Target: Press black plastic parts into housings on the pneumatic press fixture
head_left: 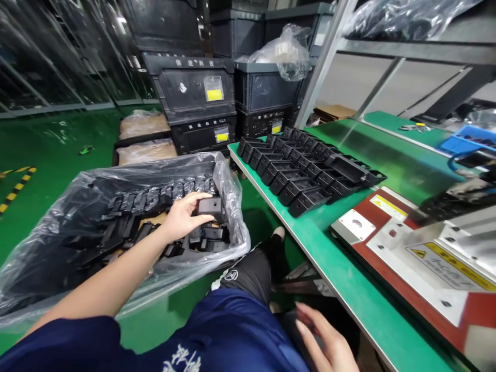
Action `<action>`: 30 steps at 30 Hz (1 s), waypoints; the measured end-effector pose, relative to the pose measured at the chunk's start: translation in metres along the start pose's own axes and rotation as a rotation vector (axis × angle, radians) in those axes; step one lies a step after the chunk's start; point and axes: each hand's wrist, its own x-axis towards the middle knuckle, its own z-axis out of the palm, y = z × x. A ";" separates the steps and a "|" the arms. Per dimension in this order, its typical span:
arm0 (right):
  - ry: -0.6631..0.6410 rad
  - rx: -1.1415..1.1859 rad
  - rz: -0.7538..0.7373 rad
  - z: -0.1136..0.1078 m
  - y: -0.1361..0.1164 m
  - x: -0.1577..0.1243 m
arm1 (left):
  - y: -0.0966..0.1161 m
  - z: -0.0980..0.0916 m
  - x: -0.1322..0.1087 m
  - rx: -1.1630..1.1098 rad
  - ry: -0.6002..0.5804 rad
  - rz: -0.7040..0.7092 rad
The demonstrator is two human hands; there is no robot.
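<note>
My left hand reaches into a plastic-lined crate on my left and grips a small black plastic housing at the crate's right end. Several more black parts lie in rows and heaps inside the bag. My right hand rests low by my lap under the table edge, fingers stretched out and holding nothing. On the green table to the right, several matching black housings stand packed in rows.
A red and metal machine base with yellow warning labels sits on the table near me. Stacked dark crates and bagged cartons stand behind. A metal rack post rises from the table. Green floor lies to the left.
</note>
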 end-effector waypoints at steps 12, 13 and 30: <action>0.012 0.856 0.092 0.000 -0.064 -0.006 | 0.093 0.190 -0.058 -0.553 -0.683 -0.409; 0.030 0.957 0.133 0.001 -0.060 -0.013 | 0.093 0.196 -0.061 -0.531 -0.736 -0.409; -0.292 1.781 0.191 -0.002 -0.023 -0.026 | 0.104 0.213 -0.072 -0.327 -0.782 -0.103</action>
